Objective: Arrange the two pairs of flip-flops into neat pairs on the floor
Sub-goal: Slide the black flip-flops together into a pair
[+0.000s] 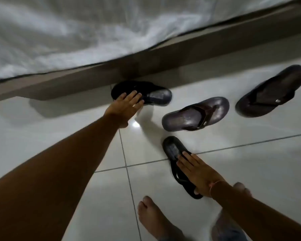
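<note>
Several dark flip-flops lie scattered on the pale tiled floor [250,171]. A black flip-flop [156,95] sits against the bed base, and my left hand [127,106] rests flat on its near edge with fingers spread. A second black flip-flop [173,148] lies near my feet; my right hand [196,173] lies flat across its strap, fingers extended. Two larger brown flip-flops are untouched: one [195,113] in the middle, another [271,92] at the far right, both angled differently.
A wooden bed frame [163,58] runs diagonally across the top with white bedding [76,32] hanging over it. My bare feet [153,220] stand at the bottom edge, close to the nearer black flip-flop. Tile grout lines cross the floor.
</note>
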